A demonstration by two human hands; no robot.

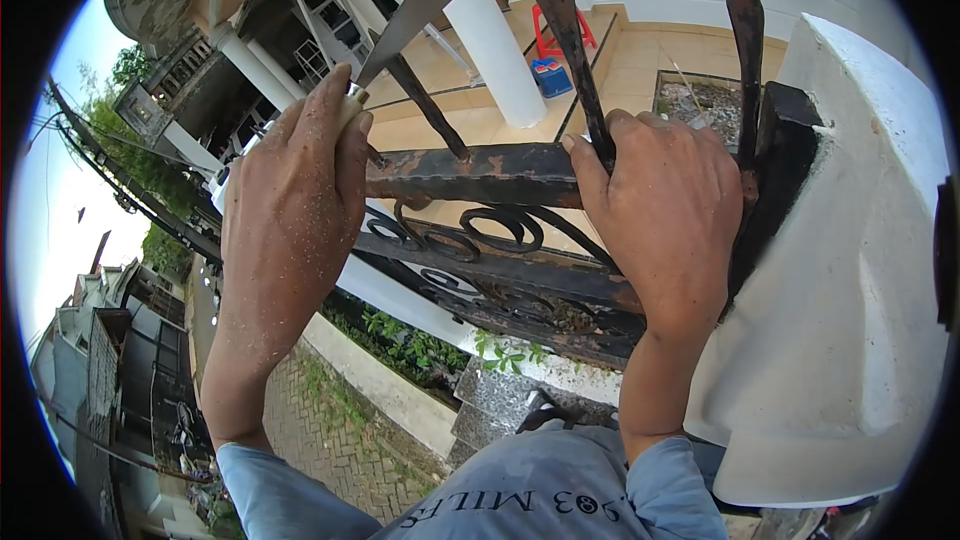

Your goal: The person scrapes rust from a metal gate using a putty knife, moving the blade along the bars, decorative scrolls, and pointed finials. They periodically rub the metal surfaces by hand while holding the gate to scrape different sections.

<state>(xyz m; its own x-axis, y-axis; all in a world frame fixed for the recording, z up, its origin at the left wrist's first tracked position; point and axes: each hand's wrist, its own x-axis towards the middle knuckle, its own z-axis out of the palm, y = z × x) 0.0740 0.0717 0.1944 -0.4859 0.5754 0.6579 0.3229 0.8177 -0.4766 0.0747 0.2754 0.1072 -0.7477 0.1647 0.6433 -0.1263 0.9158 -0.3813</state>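
My left hand [295,200], speckled with pale flecks, is closed round the handle of a scraper [425,5], whose flat metal blade points up and to the right. Beneath the blade runs the black top rail [480,175] of an iron fence, its paint worn to reddish brown in patches. My right hand [665,205] is wrapped over this rail near its right end, between two pointed spikes. One spike [565,30] rises just left of that hand, another [744,50] to its right. Black scrollwork [500,228] lies below the rail.
A white wall [840,270] borders the fence on the right. Behind stand a white pillar [490,50], a red stool [562,35], a blue container [551,78] and a ladder [400,5]. Plants [400,340] and a paved path [345,430] lie below.
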